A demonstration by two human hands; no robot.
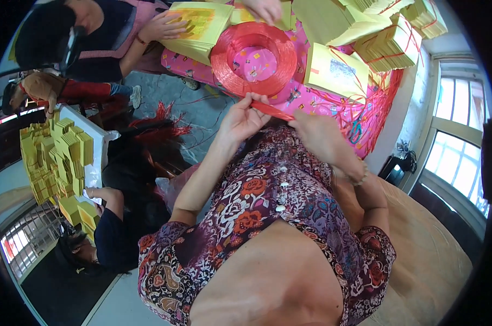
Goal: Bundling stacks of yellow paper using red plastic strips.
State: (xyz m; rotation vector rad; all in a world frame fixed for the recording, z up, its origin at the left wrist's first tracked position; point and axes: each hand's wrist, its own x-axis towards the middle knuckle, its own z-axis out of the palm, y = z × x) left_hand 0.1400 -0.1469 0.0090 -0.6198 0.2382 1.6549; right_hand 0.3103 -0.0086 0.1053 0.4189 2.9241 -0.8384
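A flat red plastic strip [274,111] stretches between my two hands, close in front of my body. My left hand [240,120] pinches one end of it between thumb and fingers, palm turned partly up. The other end disappears into my right hand [313,133], whose fingers are closed and a little blurred. Just beyond my left hand lies a big ring-shaped roll of red plastic twine [220,64] on a pink patterned tablecloth [189,64]. To the right of the roll is a stack of yellow paper [317,68] with a dark printed patch.
Teal-handled scissors [356,131] lie among loose red strands [384,117] at the table's right. Red-tied yellow paper bundles [392,46] stand behind. A co-worker's hand [162,26] rests on yellow paper [200,32]; another hand [265,8] reaches in. People work around a left-hand table [98,157] of yellow stacks.
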